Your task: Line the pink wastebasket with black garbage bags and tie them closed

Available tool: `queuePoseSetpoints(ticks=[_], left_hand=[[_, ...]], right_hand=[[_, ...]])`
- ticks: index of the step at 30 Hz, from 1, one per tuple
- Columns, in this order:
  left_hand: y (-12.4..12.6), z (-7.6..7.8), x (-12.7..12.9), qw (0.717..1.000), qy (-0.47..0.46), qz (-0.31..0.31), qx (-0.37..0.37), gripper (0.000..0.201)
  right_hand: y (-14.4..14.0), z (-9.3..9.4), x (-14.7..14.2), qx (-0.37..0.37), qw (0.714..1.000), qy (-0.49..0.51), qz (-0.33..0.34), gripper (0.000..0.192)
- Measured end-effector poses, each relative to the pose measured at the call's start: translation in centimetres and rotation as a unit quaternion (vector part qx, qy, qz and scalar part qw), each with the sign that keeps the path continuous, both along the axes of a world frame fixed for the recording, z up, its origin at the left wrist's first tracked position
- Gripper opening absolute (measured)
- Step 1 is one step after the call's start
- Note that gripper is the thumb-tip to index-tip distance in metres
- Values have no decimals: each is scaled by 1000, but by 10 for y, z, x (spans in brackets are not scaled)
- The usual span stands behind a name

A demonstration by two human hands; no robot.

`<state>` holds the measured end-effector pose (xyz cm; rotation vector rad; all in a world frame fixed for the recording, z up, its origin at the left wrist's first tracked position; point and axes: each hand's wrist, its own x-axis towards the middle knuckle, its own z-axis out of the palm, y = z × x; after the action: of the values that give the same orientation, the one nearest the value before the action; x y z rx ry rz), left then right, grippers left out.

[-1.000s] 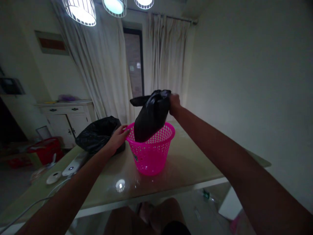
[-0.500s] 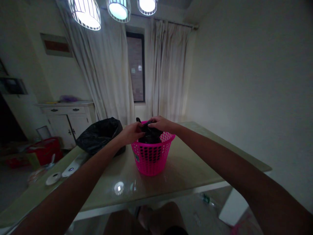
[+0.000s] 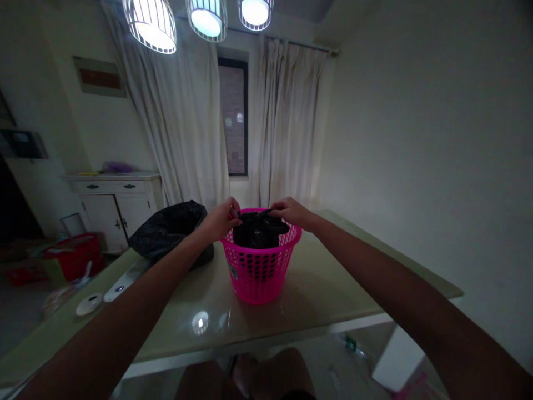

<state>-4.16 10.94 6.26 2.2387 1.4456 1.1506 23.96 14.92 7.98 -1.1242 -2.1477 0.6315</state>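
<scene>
The 2 hands look to be spreading the crumpled black plastic bag (image 3: 259,230) inside the pink perforated plastic basket (image 3: 261,266) on the glossy table (image 3: 325,289); next, its edge needs drawing over the rim. The left hand (image 3: 219,220) and right hand (image 3: 292,211) each seem pinched narrowly on the bag's top, though dim light blurs the fingers.

The basket (image 3: 259,265) is bright pink plastic, a perforated lattice with a smooth rim. The bag (image 3: 259,229) inside it is thin black plastic film, crumpled and faintly shiny, as is the second black bag (image 3: 169,229) beside it. The bench (image 3: 316,289) has a glossy, smooth top that mirrors the lamps. The curtains (image 3: 183,133) are matt, pale cloth
</scene>
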Motion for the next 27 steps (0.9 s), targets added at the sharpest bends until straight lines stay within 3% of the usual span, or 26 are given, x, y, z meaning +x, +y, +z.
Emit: queuePoseSetpoints(ticks=[5, 7, 11, 17, 20, 24, 27], left_hand=[[-1, 2, -10, 999, 43, 27, 20, 20], [1, -2, -10, 999, 29, 19, 19, 15], [6, -11, 4, 998, -58, -27, 27, 12], [5, -14, 16, 999, -31, -13, 16, 36], [5, -10, 4, 999, 7, 2, 45, 38], [3, -6, -12, 995, 36, 57, 74, 35], [0, -6, -7, 994, 50, 70, 63, 24]], right_hand=[[-6, 4, 3, 75, 984, -131, -97, 16], [-11, 3, -2, 90, 989, -95, -67, 16], [-23, 1, -21, 113, 991, -49, 47, 43], [-34, -2, -35, 174, 982, -67, 29, 20], [-32, -3, -23, 199, 974, -110, -15, 15], [-29, -4, -2, 192, 963, -139, -129, 20], [-32, -4, -2, 221, 964, -97, -115, 23]])
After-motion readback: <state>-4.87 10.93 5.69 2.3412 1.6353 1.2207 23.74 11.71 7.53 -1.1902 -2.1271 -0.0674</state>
